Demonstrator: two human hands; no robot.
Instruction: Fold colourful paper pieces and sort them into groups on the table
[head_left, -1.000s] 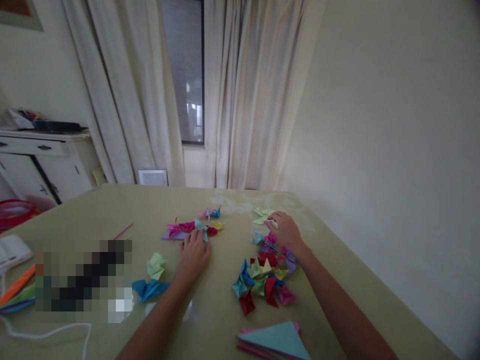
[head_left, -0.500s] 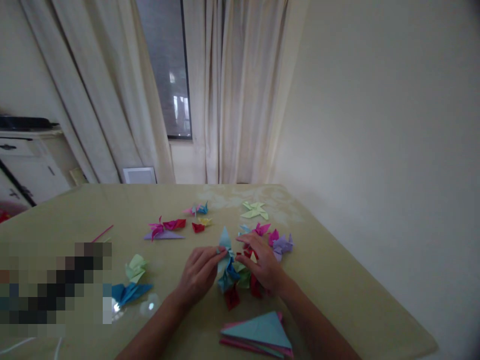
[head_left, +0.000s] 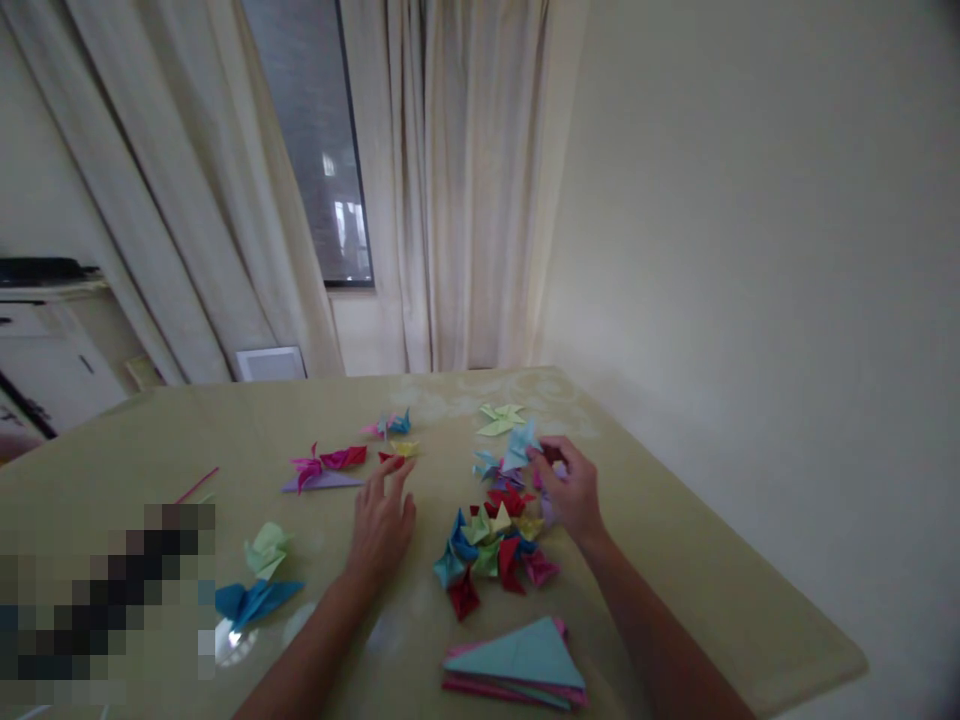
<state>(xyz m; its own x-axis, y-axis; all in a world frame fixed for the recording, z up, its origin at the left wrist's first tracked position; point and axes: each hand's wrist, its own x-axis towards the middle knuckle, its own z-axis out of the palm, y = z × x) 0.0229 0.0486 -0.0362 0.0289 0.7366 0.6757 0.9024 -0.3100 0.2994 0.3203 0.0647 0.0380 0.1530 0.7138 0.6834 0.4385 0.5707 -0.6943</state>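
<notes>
My right hand (head_left: 574,488) pinches a light blue paper crane (head_left: 520,446) between thumb and fingers, above the right-hand group of folded papers. My left hand (head_left: 382,522) is empty, its fingers spread and reaching forward over the table. Its fingertips are at a small red folded paper (head_left: 391,458); I cannot tell whether they touch it. A yellow folded paper (head_left: 405,449) lies just beyond. Between my forearms sits a cluster of colourful origami pieces (head_left: 487,558). A purple origami piece (head_left: 550,510) is partly hidden behind my right hand.
A stack of folded paper triangles (head_left: 517,660) lies near the front edge. Blue (head_left: 259,602) and pale green (head_left: 268,549) origami sit to the left, pink origami (head_left: 307,466) farther back. A pale green star-shaped paper (head_left: 501,419) lies at the back. The wall stands along the right.
My right hand has risen off the cluster and moved right and away, now carrying the light blue crane that my left hand held. My left hand has let go and moved left and forward.
</notes>
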